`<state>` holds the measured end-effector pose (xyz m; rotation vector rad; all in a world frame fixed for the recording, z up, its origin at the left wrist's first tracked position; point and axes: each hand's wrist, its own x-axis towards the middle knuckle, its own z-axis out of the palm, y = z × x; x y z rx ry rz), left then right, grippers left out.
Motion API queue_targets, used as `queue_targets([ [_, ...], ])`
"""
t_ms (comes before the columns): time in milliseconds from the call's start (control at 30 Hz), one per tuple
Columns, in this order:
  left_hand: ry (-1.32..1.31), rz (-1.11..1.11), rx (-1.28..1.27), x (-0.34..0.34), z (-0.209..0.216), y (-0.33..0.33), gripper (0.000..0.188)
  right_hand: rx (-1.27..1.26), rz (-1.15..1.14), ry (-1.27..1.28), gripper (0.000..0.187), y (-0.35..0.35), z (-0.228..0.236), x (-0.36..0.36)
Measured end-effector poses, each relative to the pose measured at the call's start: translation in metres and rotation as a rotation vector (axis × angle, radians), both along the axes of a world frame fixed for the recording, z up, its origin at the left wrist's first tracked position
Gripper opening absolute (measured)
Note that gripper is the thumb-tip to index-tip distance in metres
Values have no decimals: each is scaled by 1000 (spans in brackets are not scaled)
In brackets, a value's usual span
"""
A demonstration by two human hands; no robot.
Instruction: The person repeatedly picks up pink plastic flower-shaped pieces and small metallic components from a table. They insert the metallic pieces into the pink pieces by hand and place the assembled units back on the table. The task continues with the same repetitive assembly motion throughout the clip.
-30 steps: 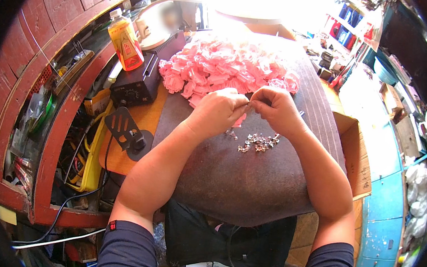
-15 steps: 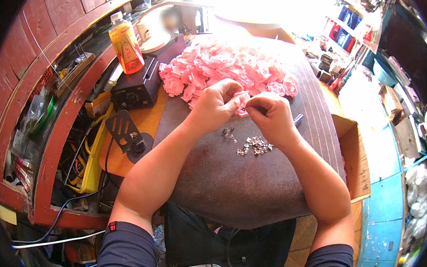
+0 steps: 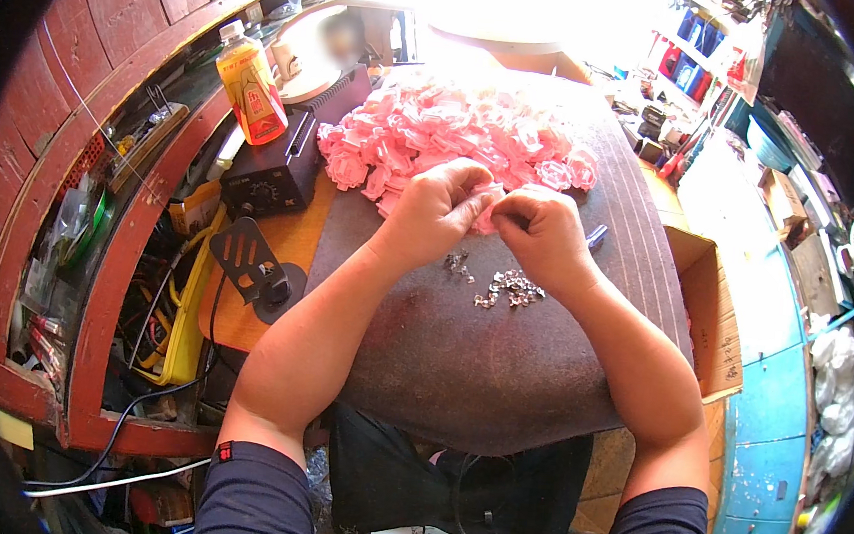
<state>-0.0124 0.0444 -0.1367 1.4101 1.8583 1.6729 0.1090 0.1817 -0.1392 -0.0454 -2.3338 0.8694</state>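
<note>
My left hand (image 3: 438, 216) is closed in a pinch on a pink fabric flower (image 3: 487, 218) at the middle of the dark mat (image 3: 479, 372). Right beside it, my right hand (image 3: 546, 238) has its fingertips pressed together at the flower's edge; whatever they hold is too small to make out. Just beyond both hands lies a big heap of pink fabric roses (image 3: 408, 130). On the mat below the hands are a loose pile of small shiny metal pieces (image 3: 512, 291) and a smaller scatter of similar bits (image 3: 459, 266).
Right of my right hand lies a short blue cylinder (image 3: 597, 236). To the left stand a black control box (image 3: 268, 179), an orange drink bottle (image 3: 253, 88) on it, and a black slotted stand (image 3: 247, 258). A cardboard box (image 3: 710, 309) sits against the mat's right side.
Both hands keep almost the same place, with a slight shift of the fingers. The flower between them has turned a little. Nothing else has visibly moved.
</note>
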Motion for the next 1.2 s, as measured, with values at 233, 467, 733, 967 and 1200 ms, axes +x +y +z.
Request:
queue_targets([
  [233, 60, 15, 0, 0, -2, 0, 17, 102, -57, 23, 9, -1, -3, -1],
  [467, 31, 29, -60, 2, -1, 0, 16, 183, -147, -62, 15, -7, -1, 1],
  [733, -59, 101, 46, 0, 4, 1, 18, 214, -58, 120, 8, -4, 4, 4],
  [967, -166, 86, 70, -1, 5, 0, 15, 392, 43, 220, 10, -7, 10, 7],
  [1200, -10, 92, 15, 2, 1, 1, 18, 468, 65, 84, 10, -1, 9, 7],
])
